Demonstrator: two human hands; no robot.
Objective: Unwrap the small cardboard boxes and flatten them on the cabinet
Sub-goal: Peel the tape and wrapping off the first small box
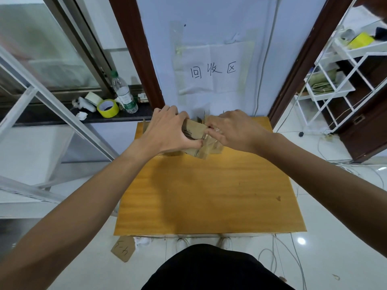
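A small brown cardboard box sits at the far edge of the yellow wooden cabinet top. My left hand grips the box from its left side, thumb pressed on the near face. On the box's right end, my right hand pinches a strip of clear tape. More cardboard flaps stick up behind the box, partly hidden by both hands, and a cardboard edge shows left of my left hand.
A window ledge at left holds a yellow tape roll, a plastic bottle and crumpled paper. A paper sign hangs on the wall behind. A white wire shelf stands at right. Cables and a cardboard scrap lie on the floor.
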